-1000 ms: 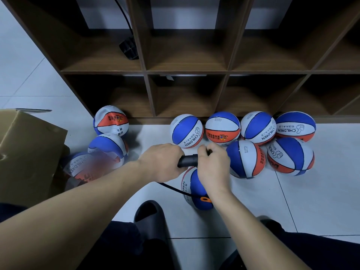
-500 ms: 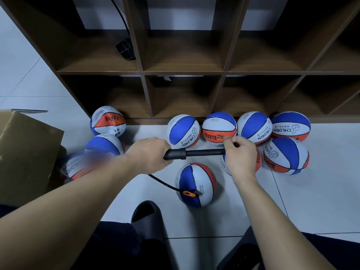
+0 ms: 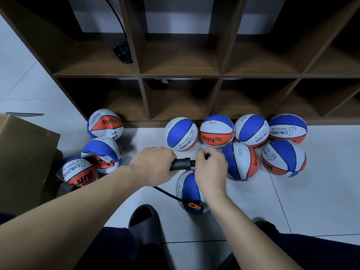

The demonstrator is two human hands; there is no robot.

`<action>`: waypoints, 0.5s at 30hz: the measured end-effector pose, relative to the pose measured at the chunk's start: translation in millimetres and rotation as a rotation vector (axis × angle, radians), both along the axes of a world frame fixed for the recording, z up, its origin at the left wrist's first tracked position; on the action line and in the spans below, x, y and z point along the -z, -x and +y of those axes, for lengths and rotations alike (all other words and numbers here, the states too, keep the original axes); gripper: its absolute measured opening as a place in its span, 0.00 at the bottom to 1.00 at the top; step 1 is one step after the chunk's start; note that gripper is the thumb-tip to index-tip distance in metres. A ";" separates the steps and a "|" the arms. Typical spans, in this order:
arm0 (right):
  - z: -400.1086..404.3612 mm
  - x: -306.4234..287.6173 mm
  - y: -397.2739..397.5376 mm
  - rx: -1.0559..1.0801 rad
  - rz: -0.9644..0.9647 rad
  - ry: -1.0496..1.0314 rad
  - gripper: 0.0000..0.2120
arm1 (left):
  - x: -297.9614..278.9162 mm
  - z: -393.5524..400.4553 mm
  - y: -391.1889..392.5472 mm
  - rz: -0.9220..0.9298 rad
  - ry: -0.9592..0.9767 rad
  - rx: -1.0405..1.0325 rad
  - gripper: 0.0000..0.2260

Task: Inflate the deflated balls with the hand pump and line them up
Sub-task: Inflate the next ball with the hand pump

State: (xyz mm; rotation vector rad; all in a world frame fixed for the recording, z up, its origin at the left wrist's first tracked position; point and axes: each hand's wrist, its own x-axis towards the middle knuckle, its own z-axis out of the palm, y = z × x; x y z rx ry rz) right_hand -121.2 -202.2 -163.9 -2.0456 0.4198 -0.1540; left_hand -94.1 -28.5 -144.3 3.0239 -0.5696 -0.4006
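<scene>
Pumping: left hand (image 3: pixel 155 166) wrapped around hand pump (image 3: pixel 182 164) barrel, right hand (image 3: pixel 211 166) fisted on its handle, close together.
Ball on pump: ball (image 3: pixel 188 189) on floor under hands, hose (image 3: pixel 167 193) into orange nozzle (image 3: pixel 194 205).
Box: cardboard box (image 3: pixel 23 156) far left, contents not visible.
Shelf: cubby shelf (image 3: pixel 179 75), black adapter (image 3: pixel 121 52) in upper left cubby.
Round balls: six against shelf base, right.
Limp balls: three beside box.
Foreground: dark slipper (image 3: pixel 145 223).

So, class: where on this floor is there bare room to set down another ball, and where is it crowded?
Free: the tile gap along the shelf between the saggy ball and the first round ball; also tiles right of the outermost ball. Crowded: beside the cardboard box.
</scene>
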 end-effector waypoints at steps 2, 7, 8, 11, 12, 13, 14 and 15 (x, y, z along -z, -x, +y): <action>4.8 -1.4 2.8 -0.040 -0.017 0.013 0.20 | 1.1 -3.1 2.3 0.022 0.009 -0.003 0.16; 4.9 -3.8 1.4 -0.057 -0.009 -0.004 0.19 | -0.5 -5.8 2.1 0.029 0.026 0.004 0.15; 3.6 -4.6 -0.1 -0.059 -0.013 -0.014 0.19 | -1.2 -5.4 0.7 0.030 0.029 0.008 0.15; -1.4 -6.9 -6.4 -0.085 0.010 -0.054 0.17 | -4.5 -4.8 -2.3 0.042 0.046 0.016 0.14; -5.9 -5.8 -9.3 -0.086 0.029 -0.060 0.18 | -4.9 -4.1 -3.0 0.047 0.049 0.014 0.13; -12.5 -5.6 -12.6 -0.078 0.048 -0.071 0.19 | -5.4 -2.3 -3.7 0.051 0.049 0.007 0.13; -21.3 -4.9 -16.8 -0.062 0.063 -0.083 0.20 | -5.6 1.3 -5.0 0.052 0.044 -0.004 0.12; -32.0 -4.8 -21.5 -0.040 0.076 -0.091 0.20 | -6.0 6.3 -6.5 0.050 0.036 -0.016 0.12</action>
